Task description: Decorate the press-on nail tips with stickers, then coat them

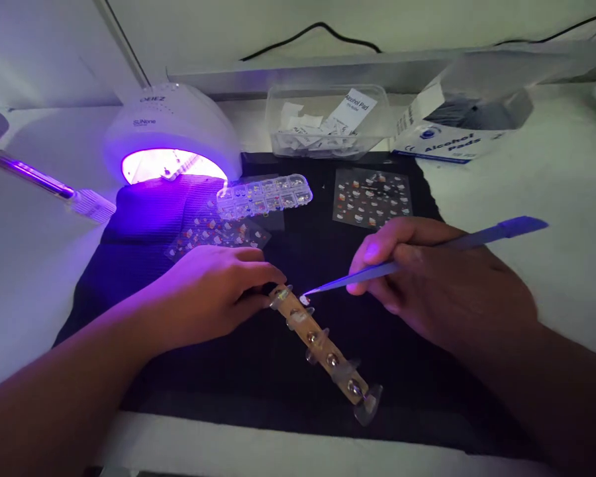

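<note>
My left hand (218, 295) grips the far end of a wooden nail display stand (322, 341) between thumb and fingers. Several clear false nails (318, 354) sit across the stand, with round metal studs along its length. My right hand (427, 278) is closed around a pair of slim tweezers (372, 271) pointing down to the left. At the tweezers' tip is a small white cartoon-cat sticker (304, 300), just right of the stand's far end. Part of the stand's end is hidden by my left fingers.
A lit UV nail lamp (173, 126) stands back left, with a white object in its opening. A divided case of tiny decorations (264, 197) and sticker sheets (372, 197) lie on the black mat (218, 391). Behind are a tub of alcohol pads (328, 142) and an opened box (457, 142).
</note>
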A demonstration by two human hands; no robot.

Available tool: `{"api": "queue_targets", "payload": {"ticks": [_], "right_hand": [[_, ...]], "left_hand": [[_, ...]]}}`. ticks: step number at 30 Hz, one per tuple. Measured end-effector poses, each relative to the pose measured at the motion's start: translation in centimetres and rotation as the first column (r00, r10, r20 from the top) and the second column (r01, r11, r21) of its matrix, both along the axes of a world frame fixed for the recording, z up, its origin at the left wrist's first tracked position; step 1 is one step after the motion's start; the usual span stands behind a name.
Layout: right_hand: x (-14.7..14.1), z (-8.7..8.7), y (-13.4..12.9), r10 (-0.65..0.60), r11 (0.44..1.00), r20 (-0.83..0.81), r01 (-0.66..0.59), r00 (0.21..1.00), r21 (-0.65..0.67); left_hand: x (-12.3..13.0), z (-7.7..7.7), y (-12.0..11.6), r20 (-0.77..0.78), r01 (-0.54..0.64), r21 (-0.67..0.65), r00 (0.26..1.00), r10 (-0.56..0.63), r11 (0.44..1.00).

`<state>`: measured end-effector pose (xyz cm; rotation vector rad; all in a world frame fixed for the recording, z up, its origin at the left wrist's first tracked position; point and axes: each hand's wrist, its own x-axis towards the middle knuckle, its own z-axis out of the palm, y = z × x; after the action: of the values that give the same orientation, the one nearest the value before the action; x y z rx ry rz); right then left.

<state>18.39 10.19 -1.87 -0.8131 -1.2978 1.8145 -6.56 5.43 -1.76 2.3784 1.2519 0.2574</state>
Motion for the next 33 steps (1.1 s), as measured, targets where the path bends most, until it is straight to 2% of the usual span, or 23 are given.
{"api": "queue_targets", "payload": {"ticks": [5, 8, 14, 18, 25, 33], "right_hand": [[0.3, 2.0, -1.6, -0.076, 0.994, 0.015, 0.074, 0.997, 0.076], [0.9, 2.6, -2.4, -0.080, 0.991, 0.076, 0.072, 0.994, 0.110], [1.2, 0.8, -1.7, -0.024, 0.995, 0.005, 0.023, 1.000, 0.100], [1.5, -0.1, -1.2, 0.031, 0.994, 0.034, -0.035, 0.999, 0.105], [2.2, -0.8, -1.3, 0.066, 0.993, 0.118, -0.077, 0.991, 0.092], [2.4, -0.7, -1.6, 0.089, 0.994, 0.186, -0.100, 0.979, 0.051]], "left_hand": [[0.0, 0.0, 0.0, -0.003, -0.021, -0.007, 1.000, 0.021, 1.000], [0.0, 0.1, 0.0, 0.005, -0.022, -0.016, 1.000, 0.022, 1.000], [0.0, 0.1, 0.0, 0.021, -0.025, -0.023, 0.999, 0.025, 0.999], [0.0, 0.0, 0.0, 0.041, -0.009, -0.016, 0.999, 0.010, 1.000], [0.0, -0.2, -0.1, 0.029, 0.001, -0.003, 1.000, -0.001, 1.000], [0.0, 0.0, -0.1, 0.026, 0.008, 0.021, 1.000, -0.008, 1.000]]}}
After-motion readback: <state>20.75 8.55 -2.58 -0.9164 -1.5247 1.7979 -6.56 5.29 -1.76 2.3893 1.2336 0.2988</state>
